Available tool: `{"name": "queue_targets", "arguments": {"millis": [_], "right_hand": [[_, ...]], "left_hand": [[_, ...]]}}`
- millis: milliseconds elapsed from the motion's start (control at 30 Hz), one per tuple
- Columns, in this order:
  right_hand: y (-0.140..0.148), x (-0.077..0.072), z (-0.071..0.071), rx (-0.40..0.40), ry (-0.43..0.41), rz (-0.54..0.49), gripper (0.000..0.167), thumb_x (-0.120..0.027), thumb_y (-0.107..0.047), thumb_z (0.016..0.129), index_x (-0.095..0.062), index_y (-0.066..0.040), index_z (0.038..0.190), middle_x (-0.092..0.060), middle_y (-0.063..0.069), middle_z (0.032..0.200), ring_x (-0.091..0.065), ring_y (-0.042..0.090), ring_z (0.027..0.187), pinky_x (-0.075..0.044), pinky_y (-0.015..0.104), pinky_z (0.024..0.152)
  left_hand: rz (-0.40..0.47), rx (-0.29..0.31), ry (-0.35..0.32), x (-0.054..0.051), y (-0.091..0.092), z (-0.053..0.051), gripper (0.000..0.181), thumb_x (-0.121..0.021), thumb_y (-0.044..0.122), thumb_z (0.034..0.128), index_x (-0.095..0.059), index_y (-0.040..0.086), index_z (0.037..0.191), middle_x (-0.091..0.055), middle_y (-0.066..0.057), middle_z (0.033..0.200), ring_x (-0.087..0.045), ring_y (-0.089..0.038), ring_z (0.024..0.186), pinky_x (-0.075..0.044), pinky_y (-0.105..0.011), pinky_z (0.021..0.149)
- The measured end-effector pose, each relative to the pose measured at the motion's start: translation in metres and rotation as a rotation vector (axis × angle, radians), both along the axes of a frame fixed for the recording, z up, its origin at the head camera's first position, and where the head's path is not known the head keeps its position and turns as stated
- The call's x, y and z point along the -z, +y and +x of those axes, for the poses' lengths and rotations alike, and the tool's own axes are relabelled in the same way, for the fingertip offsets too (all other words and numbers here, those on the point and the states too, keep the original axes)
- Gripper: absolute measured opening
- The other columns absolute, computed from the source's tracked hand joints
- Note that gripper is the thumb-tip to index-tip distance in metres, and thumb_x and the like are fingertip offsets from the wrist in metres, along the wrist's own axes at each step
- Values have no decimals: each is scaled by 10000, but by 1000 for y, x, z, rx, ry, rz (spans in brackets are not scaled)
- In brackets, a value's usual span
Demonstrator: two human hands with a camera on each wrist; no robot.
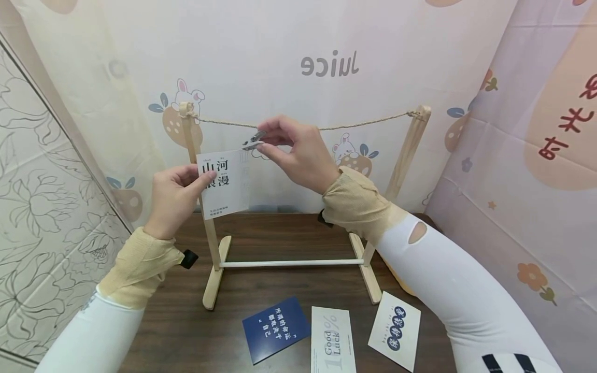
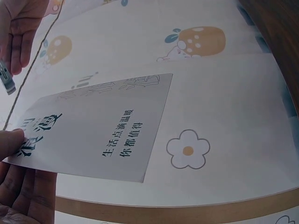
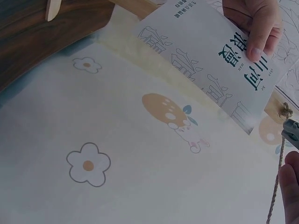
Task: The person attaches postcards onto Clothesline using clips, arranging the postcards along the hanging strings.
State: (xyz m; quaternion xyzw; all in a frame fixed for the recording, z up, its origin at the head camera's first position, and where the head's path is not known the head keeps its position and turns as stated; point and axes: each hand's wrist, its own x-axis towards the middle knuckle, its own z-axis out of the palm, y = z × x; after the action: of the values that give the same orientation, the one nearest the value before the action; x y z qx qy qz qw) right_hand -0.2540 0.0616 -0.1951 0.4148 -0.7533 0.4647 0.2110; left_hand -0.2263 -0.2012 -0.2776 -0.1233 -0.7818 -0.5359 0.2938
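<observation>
Toward the bench's (image 1: 289, 284) near edge, leave three cards (image 1: 342, 326) flat. Above the far left corner, steady the white card (image 1: 225, 198), pinched in the left grip (image 1: 174, 194); with the clip (image 1: 253, 141) pinched in the right grip (image 1: 300, 150) near the rope (image 1: 361, 123), probably best to meet the top edge squarely.

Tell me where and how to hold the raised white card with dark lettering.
Pinch the white card at its left edge, coming from the left, thumb on the lettered face, fingers behind, as the left hand does. It is thin and flat, so an edge pinch should suit, and leaves its upper right corner free, near the gray clip in the right hand.
</observation>
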Motion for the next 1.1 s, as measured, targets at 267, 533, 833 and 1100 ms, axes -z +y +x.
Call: {"name": "queue_targets", "arguments": {"millis": [267, 533, 833, 1100], "right_hand": [[-6, -5, -1, -19, 24, -16, 238, -780, 27, 969, -712, 82, 1190, -805, 204, 1146, -796, 292, 1052, -611, 271, 972], [-15, -14, -3, -32, 8, -41, 193, -772, 40, 970, -716, 88, 1149, -800, 210, 1145, -796, 284, 1064, -605, 256, 981], [-26, -21, -6, -36, 14, -81, 163, -769, 59, 966, -724, 91, 1120, -800, 217, 1126, -800, 290, 1059, -606, 242, 972], [-36, -26, -10, -22, 2, -77, 135, -768, 57, 970, -728, 90, 1094, -806, 211, 1101, -804, 273, 1039, -605, 229, 962]], "left_hand": [[1, -12, 9, -2, -2, -1, 219, -792, 127, 997, -808, -79, 1070, -722, 331, 793, -730, 68, 734, -553, -129, 647], [-3, -25, 12, -5, -4, 0, 224, -795, 133, 995, -811, -70, 1086, -722, 338, 807, -735, 74, 753, -561, -119, 663], [11, -31, 0, -9, -8, -2, 261, -796, 166, 1002, -803, -73, 1106, -741, 309, 828, -753, 51, 781, -586, -136, 689], [27, -51, 10, -11, -10, -3, 213, -808, 139, 987, -819, -44, 1096, -831, 107, 919, -757, 50, 781, -585, -138, 688]]}}
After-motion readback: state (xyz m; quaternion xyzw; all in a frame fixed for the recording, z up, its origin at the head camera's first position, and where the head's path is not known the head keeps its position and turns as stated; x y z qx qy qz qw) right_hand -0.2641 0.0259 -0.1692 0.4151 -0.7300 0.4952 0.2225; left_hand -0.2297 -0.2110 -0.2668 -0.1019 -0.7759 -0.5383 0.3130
